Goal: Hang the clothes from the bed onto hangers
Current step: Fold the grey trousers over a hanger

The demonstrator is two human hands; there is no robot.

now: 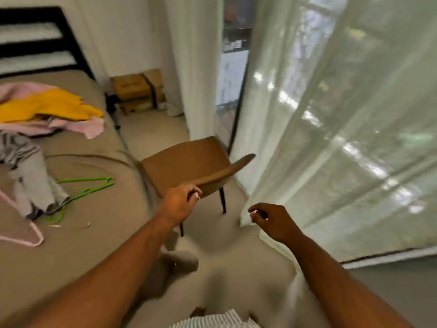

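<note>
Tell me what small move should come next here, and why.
Probably release the chair and turn toward the bed. The left hand grips the chair's back, the right hand holds nothing, and the clothes and green hangers lie untouched on the bed.

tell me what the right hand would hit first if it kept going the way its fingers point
Probably the dark rear leg of the chair: the right hand aims its loosely curled fingers left at it, with only floor between. Depth is unclear, so it might pass in front.
</note>
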